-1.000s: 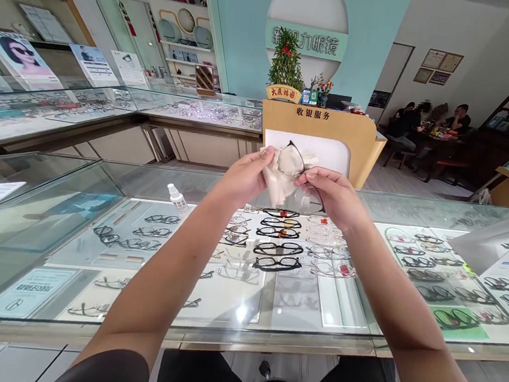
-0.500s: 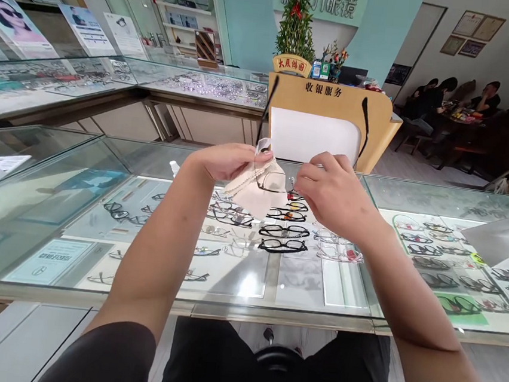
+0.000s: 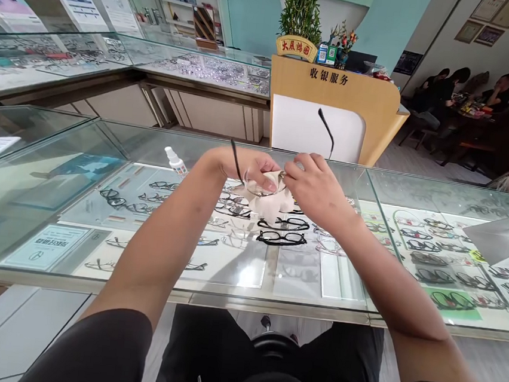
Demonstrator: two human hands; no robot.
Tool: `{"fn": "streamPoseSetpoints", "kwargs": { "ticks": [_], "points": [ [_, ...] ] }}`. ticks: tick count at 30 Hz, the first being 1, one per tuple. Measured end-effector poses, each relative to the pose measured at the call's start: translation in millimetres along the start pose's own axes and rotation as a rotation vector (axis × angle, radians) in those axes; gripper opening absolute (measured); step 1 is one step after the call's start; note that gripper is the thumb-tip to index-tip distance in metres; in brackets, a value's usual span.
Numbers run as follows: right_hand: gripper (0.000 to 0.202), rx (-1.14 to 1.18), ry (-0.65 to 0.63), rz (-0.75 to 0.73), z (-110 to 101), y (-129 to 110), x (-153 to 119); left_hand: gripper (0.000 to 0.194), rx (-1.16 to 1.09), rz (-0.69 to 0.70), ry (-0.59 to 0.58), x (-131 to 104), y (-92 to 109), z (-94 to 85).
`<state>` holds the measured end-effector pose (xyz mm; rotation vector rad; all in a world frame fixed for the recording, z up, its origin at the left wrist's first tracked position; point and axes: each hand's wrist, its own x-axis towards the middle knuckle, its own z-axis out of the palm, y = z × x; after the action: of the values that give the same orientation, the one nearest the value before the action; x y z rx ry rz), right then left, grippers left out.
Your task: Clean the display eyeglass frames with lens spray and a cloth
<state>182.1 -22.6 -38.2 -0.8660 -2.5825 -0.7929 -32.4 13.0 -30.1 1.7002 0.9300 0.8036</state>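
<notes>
Above the glass counter, my left hand (image 3: 248, 165) is closed around a cream cleaning cloth (image 3: 271, 208), its thumb pressed on a lens of a pair of eyeglasses (image 3: 255, 185). The glasses have a thin rim, and their dark temples stick up and away from me. My right hand (image 3: 314, 183) pinches the other side of the frame, its fingertips beside the cloth. Part of the frame is hidden by the cloth and my right fingers. Beyond my left forearm stands a white spray bottle (image 3: 176, 161).
Under the glass top of the display counter (image 3: 226, 301) lie rows of eyeglass frames (image 3: 281, 237). Opposite stand a wooden cashier desk (image 3: 337, 82) with a plant and another glass showcase (image 3: 194, 68). People sit at a table (image 3: 469, 109) in the far right corner.
Both hands have come closer together, and the glasses have tilted and turned, with their temples lower. The cloth is now bunched over the lens. The view has tipped slightly downward.
</notes>
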Motion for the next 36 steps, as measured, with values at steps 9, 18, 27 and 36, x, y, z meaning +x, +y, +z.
{"fn": "streamPoseSetpoints", "kwargs": {
  "ticks": [9, 18, 27, 36],
  "points": [
    [0.036, -0.01, 0.033, 0.04, -1, 15, -4, 0.074, 0.191, -0.142, -0.308, 29, -8, -17.6],
    [0.037, -0.018, 0.013, 0.068, -1, 17, -5, 0.055, -0.02, -0.174, -0.4, 29, -6, -29.0],
    [0.042, 0.03, 0.058, 0.133, -6, 29, -9, 0.071, -0.096, -0.022, -0.107, 45, -21, -8.3],
    [0.021, 0.518, 0.254, 0.406, -17, 62, -20, 0.034, -0.576, -0.172, 0.254, 51, -9, -7.3]
  ]
}}
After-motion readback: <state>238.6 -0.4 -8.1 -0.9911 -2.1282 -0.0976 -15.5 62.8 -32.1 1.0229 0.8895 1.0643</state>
